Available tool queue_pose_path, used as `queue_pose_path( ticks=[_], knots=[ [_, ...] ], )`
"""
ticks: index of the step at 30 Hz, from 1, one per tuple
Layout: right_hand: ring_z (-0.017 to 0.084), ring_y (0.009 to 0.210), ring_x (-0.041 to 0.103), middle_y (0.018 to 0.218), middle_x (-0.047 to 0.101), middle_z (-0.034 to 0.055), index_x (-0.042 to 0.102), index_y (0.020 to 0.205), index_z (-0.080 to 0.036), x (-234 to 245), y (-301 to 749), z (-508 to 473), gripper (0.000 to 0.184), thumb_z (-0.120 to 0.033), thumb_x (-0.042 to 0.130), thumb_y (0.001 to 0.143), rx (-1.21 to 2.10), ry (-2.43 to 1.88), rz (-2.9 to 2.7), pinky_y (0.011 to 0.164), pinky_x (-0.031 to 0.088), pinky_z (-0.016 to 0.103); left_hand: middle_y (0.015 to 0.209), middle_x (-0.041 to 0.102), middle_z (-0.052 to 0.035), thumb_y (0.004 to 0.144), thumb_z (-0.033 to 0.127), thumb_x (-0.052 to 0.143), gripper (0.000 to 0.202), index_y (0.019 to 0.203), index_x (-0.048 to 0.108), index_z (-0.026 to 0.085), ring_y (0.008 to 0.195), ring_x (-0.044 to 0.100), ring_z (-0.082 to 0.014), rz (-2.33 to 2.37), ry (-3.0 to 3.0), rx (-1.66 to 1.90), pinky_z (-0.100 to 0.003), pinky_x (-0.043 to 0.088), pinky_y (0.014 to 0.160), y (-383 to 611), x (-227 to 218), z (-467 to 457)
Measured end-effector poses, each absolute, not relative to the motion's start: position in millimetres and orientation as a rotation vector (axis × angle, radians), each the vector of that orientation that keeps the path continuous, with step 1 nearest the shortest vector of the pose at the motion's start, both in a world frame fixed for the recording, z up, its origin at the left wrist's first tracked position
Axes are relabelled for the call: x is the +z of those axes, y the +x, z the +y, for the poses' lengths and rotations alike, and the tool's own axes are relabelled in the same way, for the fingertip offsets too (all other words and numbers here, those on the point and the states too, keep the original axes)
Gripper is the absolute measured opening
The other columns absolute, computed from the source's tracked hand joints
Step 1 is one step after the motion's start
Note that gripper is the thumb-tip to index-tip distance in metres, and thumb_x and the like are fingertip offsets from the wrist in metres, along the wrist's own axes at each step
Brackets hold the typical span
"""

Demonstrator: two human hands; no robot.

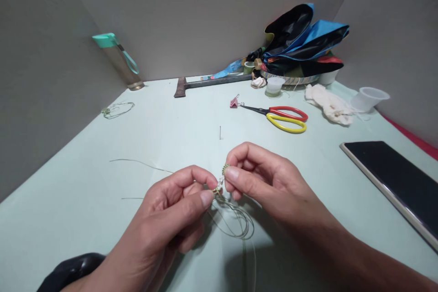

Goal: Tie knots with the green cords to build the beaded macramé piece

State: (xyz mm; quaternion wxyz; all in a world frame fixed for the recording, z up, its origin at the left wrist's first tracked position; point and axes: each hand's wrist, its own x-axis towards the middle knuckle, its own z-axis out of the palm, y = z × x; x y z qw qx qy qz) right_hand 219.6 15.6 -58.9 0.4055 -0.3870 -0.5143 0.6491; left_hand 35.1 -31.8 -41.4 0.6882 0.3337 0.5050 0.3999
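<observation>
Both hands meet over the pale green table (68, 200), pinching a small knotted cord piece with a bead (221, 181). My left hand (174, 212) has thumb and forefinger closed on its lower end. My right hand (260, 180) pinches the green knotted upper end. Thin olive cord (236, 221) loops down from the piece onto the table, and loose strands trail left toward (137, 162).
Red-and-yellow scissors (284, 117) and a pink binder clip (234, 102) lie beyond the hands. A phone (397, 182) is at right, a cloth (328, 105) and plastic cup (369, 98) far right, a bottle (119, 61) and cord coil (118, 109) far left, and a colourful bag (301, 41) at the back.
</observation>
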Motion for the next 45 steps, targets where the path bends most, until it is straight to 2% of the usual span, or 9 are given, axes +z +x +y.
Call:
queue_pose_path(
  ticks=[4, 9, 13, 17, 21, 27, 35, 39, 45],
  knots=[
    [0.012, 0.070, 0.059, 0.073, 0.062, -0.0067, 0.067, 0.082, -0.024, -58, 218, 15, 0.017, -0.024, 0.079, 0.093, 1.680, -0.952, -1.230, 0.069, 0.051, 0.025, 0.052, 0.041, 0.0098, 0.083, 0.052, 0.096, 0.035, 0.087, 0.077, 0.023, 0.052, 0.023, -0.0120, 1.194, 0.772, 0.913, -0.030, 0.020, 0.053, 39, -40, -28],
    [0.012, 0.073, 0.059, 0.074, 0.062, -0.0068, 0.068, 0.083, -0.024, -57, 221, 14, 0.019, -0.028, 0.081, 0.096, 1.696, -0.962, -1.240, 0.071, 0.049, 0.026, 0.054, 0.043, 0.0086, 0.080, 0.057, 0.096, 0.043, 0.100, 0.083, 0.022, 0.052, 0.038, -0.0153, 1.267, 0.797, 0.954, -0.030, 0.034, 0.053, 41, -35, -19],
    [0.015, 0.076, 0.056, 0.078, 0.063, -0.0056, 0.067, 0.085, -0.025, -56, 222, 14, 0.020, -0.034, 0.079, 0.098, 1.682, -0.996, -1.308, 0.072, 0.044, 0.030, 0.055, 0.044, 0.0080, 0.080, 0.058, 0.096, 0.045, 0.102, 0.084, 0.022, 0.053, 0.043, -0.0162, 1.289, 0.832, 0.984, -0.029, 0.037, 0.054, 40, -33, -16],
    [0.016, 0.078, 0.052, 0.078, 0.059, -0.0059, 0.069, 0.084, -0.024, -56, 220, 14, 0.022, -0.032, 0.090, 0.087, 1.747, -1.024, -1.371, 0.072, 0.039, 0.033, 0.056, 0.042, 0.0082, 0.083, 0.058, 0.096, 0.040, 0.094, 0.084, 0.022, 0.053, 0.036, -0.0138, 1.306, 0.879, 1.006, -0.027, 0.034, 0.051, 37, -37, -22],
    [0.016, 0.076, 0.052, 0.077, 0.061, -0.0051, 0.068, 0.082, -0.024, -60, 219, 13, 0.016, -0.029, 0.078, 0.095, 1.768, -1.003, -1.440, 0.071, 0.036, 0.034, 0.058, 0.040, 0.0086, 0.085, 0.056, 0.099, 0.036, 0.085, 0.082, 0.024, 0.055, 0.025, -0.0113, 1.252, 0.922, 1.062, -0.022, 0.027, 0.049, 31, -46, -28],
    [0.015, 0.072, 0.048, 0.076, 0.060, -0.0054, 0.068, 0.083, -0.024, -63, 219, 11, 0.017, -0.029, 0.073, 0.099, 1.743, -0.958, -1.444, 0.065, 0.031, 0.034, 0.064, 0.042, 0.0062, 0.093, 0.058, 0.093, 0.032, 0.090, 0.085, 0.027, 0.060, 0.027, -0.0126, 1.262, 0.992, 1.074, -0.021, 0.027, 0.051, 24, -55, -31],
    [0.015, 0.071, 0.049, 0.076, 0.061, -0.0051, 0.063, 0.083, -0.025, -61, 221, 10, 0.018, -0.025, 0.068, 0.100, 1.751, -0.925, -1.508, 0.063, 0.035, 0.032, 0.068, 0.057, 0.0020, 0.079, 0.058, 0.103, 0.038, 0.082, 0.085, 0.025, 0.061, 0.035, -0.0124, 1.306, 0.880, 1.039, -0.025, 0.027, 0.054, 25, -47, -28],
    [0.014, 0.062, 0.041, 0.069, 0.049, -0.0082, 0.054, 0.079, -0.026, -58, 221, 11, 0.025, -0.015, 0.060, 0.101, 1.575, -0.886, -1.696, 0.059, 0.033, 0.031, 0.061, 0.049, 0.0055, 0.077, 0.051, 0.105, 0.034, 0.076, 0.084, 0.023, 0.057, 0.029, -0.0105, 1.254, 0.757, 1.029, -0.026, 0.022, 0.053, 29, -42, -25],
    [0.014, 0.064, 0.045, 0.070, 0.050, -0.0076, 0.048, 0.076, -0.025, -65, 219, 6, 0.030, -0.009, 0.057, 0.100, 1.401, -0.820, -1.815, 0.063, 0.034, 0.031, 0.055, 0.043, 0.0081, 0.071, 0.048, 0.109, 0.039, 0.068, 0.080, 0.022, 0.054, 0.024, -0.0099, 1.206, 0.665, 0.992, -0.027, 0.021, 0.052, 32, -38, -25]
  ],
)
